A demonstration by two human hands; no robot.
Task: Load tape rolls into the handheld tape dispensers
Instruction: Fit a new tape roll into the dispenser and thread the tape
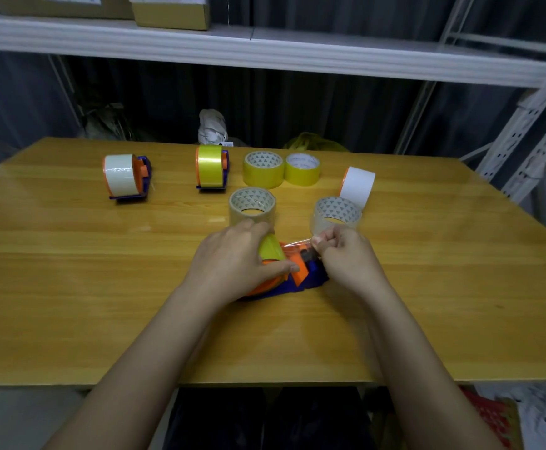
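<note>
A glossy wooden counter [70, 287] carries two loaded dispensers at its far side, one with white tape [125, 177], one with yellow [211, 167]; beside them two yellow rolls [263, 168] [302, 168] lie flat, touching; nearer lie a tan roll [252, 205], a clear roll [336, 214] and an upright white roll [358, 183]; a third dispenser [292, 276] rests at centre.

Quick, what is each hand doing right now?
Left hand: grips the tape dispenser holding a yellow roll.
Right hand: pinches the clear tape end.
</note>
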